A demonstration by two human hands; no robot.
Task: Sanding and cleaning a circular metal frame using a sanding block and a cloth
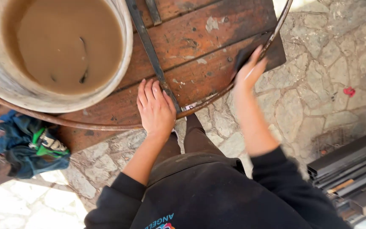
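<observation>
My left hand (155,108) lies flat, fingers spread, on a worn red-brown wooden table (191,42), pressing next to a dark metal bar (149,46) that runs across the boards. A rusty curved metal hoop (217,95) rings the table's edge. My right hand (250,71) is blurred and grips a small dark pad (244,55) against the hoop near the table's right corner.
A large white bucket (126,55) of muddy brown water stands on the table at upper left. A blue cloth bundle with green items (28,146) lies at the left. Dark metal profiles (352,169) are stacked at lower right on the stone paving (318,93). A small red scrap (349,91) lies there.
</observation>
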